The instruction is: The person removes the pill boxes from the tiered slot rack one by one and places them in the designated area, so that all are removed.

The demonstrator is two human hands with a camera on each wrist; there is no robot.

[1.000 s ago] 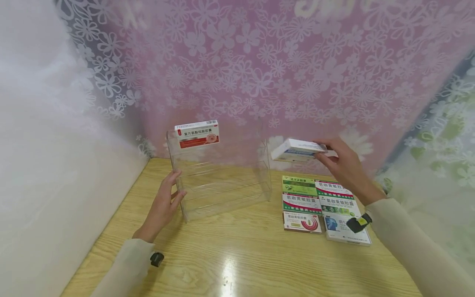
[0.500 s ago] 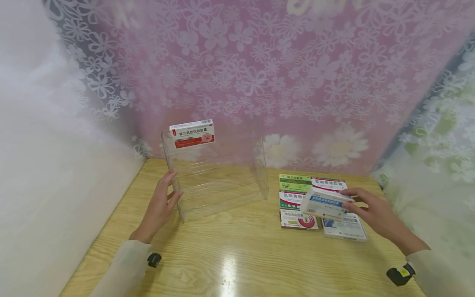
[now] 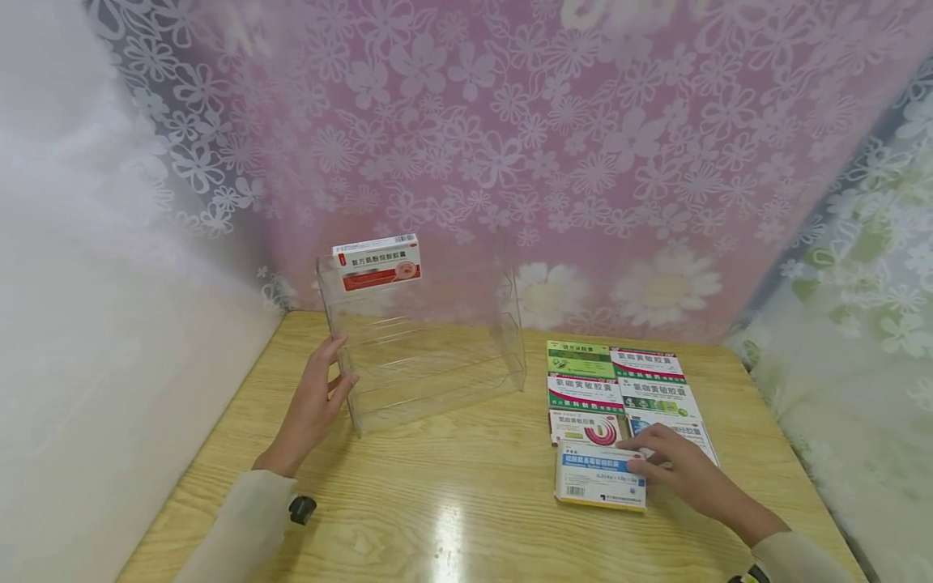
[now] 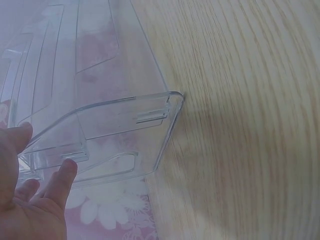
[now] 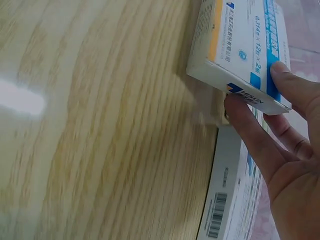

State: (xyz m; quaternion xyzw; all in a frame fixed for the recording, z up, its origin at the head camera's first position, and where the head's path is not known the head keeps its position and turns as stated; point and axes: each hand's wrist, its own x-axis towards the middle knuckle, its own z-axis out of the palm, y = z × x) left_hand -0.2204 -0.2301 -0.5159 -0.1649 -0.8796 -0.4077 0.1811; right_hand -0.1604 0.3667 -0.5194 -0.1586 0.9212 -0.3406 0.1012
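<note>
My left hand (image 3: 313,401) holds the left side of a clear plastic display rack (image 3: 437,380) with stepped tiers, standing on the table. In the left wrist view, thumb and fingers (image 4: 62,182) lie on either side of the rack's side panel (image 4: 120,115). A white medicine box with a red band (image 3: 382,265) sits in the top tier at the left. My right hand (image 3: 681,470) pinches the end of a white and blue medicine box (image 3: 601,478), its thumb (image 5: 287,82) on the printed face. This box is just in front of other boxes; whether it touches the table I cannot tell.
Several medicine boxes lie flat in two columns right of the rack, among them a green one (image 3: 579,359) and a white one with a red swirl (image 3: 583,427). My right hand partly covers a blue-white box (image 3: 688,433). A flowered curtain (image 3: 466,162) hangs behind the wooden table (image 3: 408,510).
My right hand has carried the white and blue box from up beside the rack, over the laid-out boxes, down to the near side of them. The left hand keeps its hold on the rack.
</note>
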